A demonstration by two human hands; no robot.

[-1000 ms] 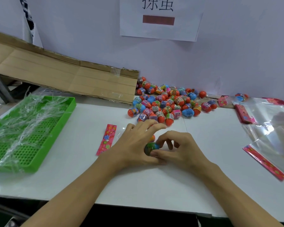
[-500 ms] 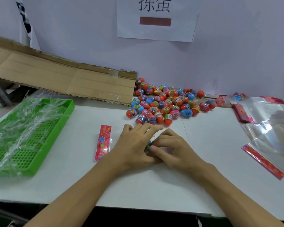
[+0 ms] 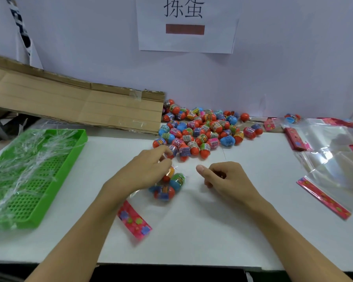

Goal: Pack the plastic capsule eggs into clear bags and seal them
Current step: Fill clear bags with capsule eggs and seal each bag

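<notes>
A clear bag (image 3: 161, 202) with a pink flowered header strip (image 3: 134, 218) lies on the white table in front of me. Three capsule eggs (image 3: 167, 188) sit packed at its far end. My left hand (image 3: 143, 171) rests over that end, its fingers pinching the plastic beside the eggs. My right hand (image 3: 226, 180) hovers just right of the bag with its fingers curled, its thumb out, holding nothing. A pile of loose red, blue and green capsule eggs (image 3: 200, 131) lies behind my hands against the wall.
A green plastic tray (image 3: 69, 171) with clear plastic scraps stands at the left. Flattened cardboard (image 3: 80, 106) leans at the back left. Several empty clear bags (image 3: 330, 159) with pink headers lie at the right. A paper sign hangs on the wall.
My hands were pressed together over the eggs; now they have parted. My right hand has let go and moved right. The bag's header has swung toward me.
</notes>
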